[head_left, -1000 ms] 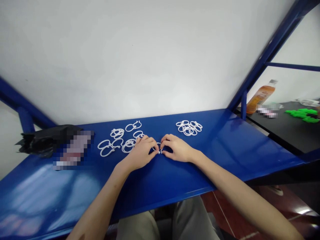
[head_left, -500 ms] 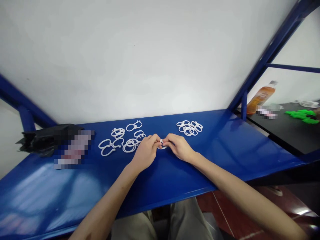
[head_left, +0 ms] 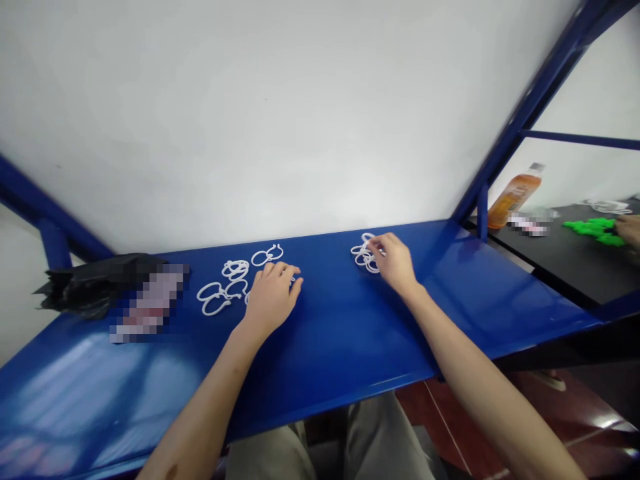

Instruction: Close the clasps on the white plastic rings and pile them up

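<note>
White plastic rings lie in two groups on the blue table [head_left: 330, 347]. My left hand [head_left: 273, 293] is over the right side of the left-hand group, palm down with fingers apart, covering some rings. Beside it are a few snap rings with open ends [head_left: 215, 300], a small cluster of rings [head_left: 235, 269] and a linked-looking pair [head_left: 267, 255]. On the right, my right hand [head_left: 395, 261] pinches a white ring at the edge of the other pile of rings [head_left: 365, 255]. Its fingers hide part of that pile, so the ring's outline is mostly covered.
A black plastic bag [head_left: 100, 283] lies at the table's left, next to a blurred-out packet [head_left: 153, 300]. Blue frame posts [head_left: 483, 213] rise at the sides. Past the right post, a dark table holds an orange bottle [head_left: 515, 200] and green pieces [head_left: 595, 230], with another person's hand [head_left: 629, 230] there.
My hands have parted from the ring they held together at the middle. The right hand has moved to the right pile; the left has shifted left over its rings and opened.
</note>
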`<act>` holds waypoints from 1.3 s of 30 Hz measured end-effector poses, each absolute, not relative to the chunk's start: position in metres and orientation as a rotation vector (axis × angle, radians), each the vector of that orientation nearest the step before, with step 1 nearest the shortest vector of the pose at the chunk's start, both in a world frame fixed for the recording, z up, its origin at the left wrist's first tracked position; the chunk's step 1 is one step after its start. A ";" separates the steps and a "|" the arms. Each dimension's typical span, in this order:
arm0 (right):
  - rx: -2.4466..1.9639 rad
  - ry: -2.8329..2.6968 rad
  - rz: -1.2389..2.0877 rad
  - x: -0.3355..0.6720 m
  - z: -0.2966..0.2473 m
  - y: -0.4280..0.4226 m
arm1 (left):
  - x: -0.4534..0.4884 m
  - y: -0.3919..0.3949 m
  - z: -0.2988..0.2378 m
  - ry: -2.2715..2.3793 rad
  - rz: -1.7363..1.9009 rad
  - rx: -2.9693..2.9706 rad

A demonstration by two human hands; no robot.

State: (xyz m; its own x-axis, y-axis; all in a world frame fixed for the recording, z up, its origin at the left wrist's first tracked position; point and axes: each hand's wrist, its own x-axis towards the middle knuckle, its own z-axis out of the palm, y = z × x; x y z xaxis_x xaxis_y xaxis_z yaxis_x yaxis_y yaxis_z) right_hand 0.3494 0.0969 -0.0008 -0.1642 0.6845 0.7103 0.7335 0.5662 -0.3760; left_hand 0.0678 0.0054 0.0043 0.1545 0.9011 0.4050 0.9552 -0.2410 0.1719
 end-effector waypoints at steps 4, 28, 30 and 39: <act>-1.507 -1.709 -0.113 0.395 -0.012 0.129 | 0.059 0.005 -0.003 -1.939 -0.427 -2.227; -0.853 -2.193 0.431 0.310 0.005 0.056 | 0.083 0.001 0.004 -1.974 -1.243 -2.667; -0.772 -2.237 0.651 0.295 0.002 0.045 | 0.087 -0.001 0.006 -1.980 -1.558 -2.854; -0.770 -2.099 0.875 0.290 -0.006 0.044 | 0.090 -0.001 0.007 -2.165 -2.339 -2.927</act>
